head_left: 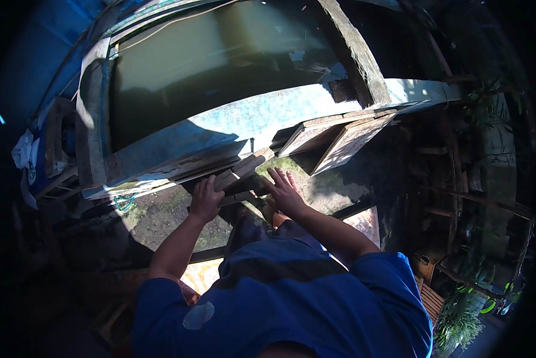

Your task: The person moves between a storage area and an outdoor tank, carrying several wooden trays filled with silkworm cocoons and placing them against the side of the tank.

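The floor (333, 191) is rough and grey-brown with greenish patches, part in bright sun, part in deep shadow. Wooden panels (354, 145) and a narrow wooden piece (239, 172) stand tilted above it; whether their lower edges touch it is unclear.

The left forearm (177, 247) and right forearm (333, 231) angle forward and inward, the left hand (205, 203) slightly curled, the right hand (286, 196) open with fingers (275, 175) spread, the two well apart.
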Demonstrator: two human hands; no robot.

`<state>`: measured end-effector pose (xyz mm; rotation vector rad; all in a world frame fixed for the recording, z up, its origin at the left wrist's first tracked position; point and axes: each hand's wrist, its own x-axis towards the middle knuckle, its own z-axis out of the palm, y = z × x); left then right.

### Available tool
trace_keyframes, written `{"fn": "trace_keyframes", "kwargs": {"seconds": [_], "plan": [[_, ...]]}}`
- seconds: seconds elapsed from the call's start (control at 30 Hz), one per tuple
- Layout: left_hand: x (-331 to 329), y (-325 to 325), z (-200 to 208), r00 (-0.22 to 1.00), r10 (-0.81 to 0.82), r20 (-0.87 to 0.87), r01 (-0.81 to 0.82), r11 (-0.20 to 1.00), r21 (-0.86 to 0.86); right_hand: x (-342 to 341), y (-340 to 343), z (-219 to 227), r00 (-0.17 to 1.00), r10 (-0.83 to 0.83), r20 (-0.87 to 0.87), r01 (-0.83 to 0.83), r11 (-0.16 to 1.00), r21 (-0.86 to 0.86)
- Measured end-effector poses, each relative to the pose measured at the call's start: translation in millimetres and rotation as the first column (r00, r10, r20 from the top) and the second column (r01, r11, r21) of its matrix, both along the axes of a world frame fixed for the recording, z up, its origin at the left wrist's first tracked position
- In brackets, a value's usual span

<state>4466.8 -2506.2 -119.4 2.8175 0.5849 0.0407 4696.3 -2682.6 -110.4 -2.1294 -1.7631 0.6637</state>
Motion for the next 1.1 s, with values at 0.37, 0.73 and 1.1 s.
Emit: {"fn": "trace_keyframes", "kwargs": {"seconds": [0.37, 0.73, 1.1], "plan": [[-26, -28, -5, 0.999, -0.036, 0.006, 0.035, 0.998, 0.045, -48, 84, -34, 0.988, 0.131, 0.082, -0.124, 0.988, -0.092], [-67, -81, -13, 0.998, -0.048, 0.044, 0.042, 0.991, 0.126, -47, 83, -16, 0.992, 0.020, 0.123, 0.000, 0.986, -0.164], [-71, -91, -3, 0.982, -0.008, -0.186, -0.056, 0.941, -0.335, 27, 110, -9, 0.965, 0.070, 0.253, 0.014, 0.949, -0.314]]}}
